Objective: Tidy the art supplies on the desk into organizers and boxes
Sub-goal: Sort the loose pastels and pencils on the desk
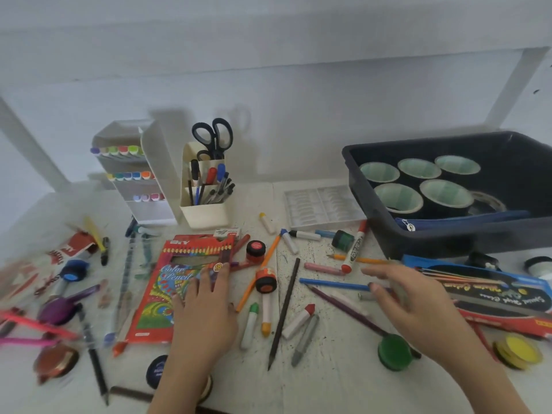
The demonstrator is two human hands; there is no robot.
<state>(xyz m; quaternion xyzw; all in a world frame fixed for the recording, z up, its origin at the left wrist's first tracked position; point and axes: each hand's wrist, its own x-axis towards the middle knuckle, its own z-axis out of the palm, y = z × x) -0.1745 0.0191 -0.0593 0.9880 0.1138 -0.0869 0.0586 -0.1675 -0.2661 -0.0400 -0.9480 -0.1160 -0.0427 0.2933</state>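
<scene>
Reaching over a cluttered white desk (328, 383), a person's two bare hands are among scattered art supplies. The left hand (206, 309) lies flat, fingers straight, on the right edge of a red cardboard colour pencil box (167, 282), gripping nothing. The box lies flat, left of centre, printed with "Color Pencil", a row of pencil tips and a swirling blue-green pattern, with a cut-out window near its top.

The right hand (418, 309) hovers, blurred, above loose pencils (331, 283) on the right, fingers spread and loosely extended, with nothing visible in them. Crayons (298, 321), markers (354, 249) and small paint pots (255, 249) lie around both hands.

At the back stand a white marker organizer (143, 186) and a cream pen holder (206, 216) with black scissors (213, 135). To the right is a dark bin (433, 237) holding tape rolls (445, 195).
</scene>
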